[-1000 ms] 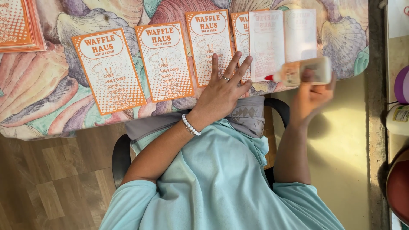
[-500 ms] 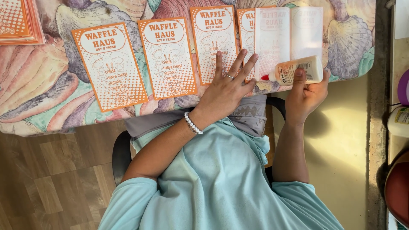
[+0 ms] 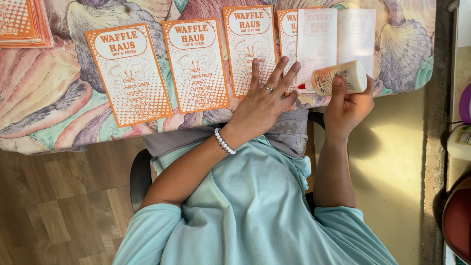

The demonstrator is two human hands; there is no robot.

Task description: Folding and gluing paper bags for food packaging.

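- head view: the left hand lies flat, palm down, with its fingers spread apart, on the table edge.
- its fingertips press the lower part of an orange-and-white printed card; the index finger reaches to the bottom edge of the next card, which is half covered.
- a ring sits on one finger, and a white bead bracelet circles the wrist.
- the right hand is clamped around a glue bottle, thumb on top and the other fingers wrapped beneath.
- the bottle lies sideways, its red tip pointing toward the left hand's fingertips, just beside them, over the bottom edge of two blank white card backs.
- further left of the left fingers lie two more orange cards and, face up in a row, close together but not overlapping.
- a stack of orange sheets sits well apart at the far left corner.
- all rest on a shell-patterned tablecloth.
- the person wears a light teal shirt and sits on a dark chair over a wood-look floor.
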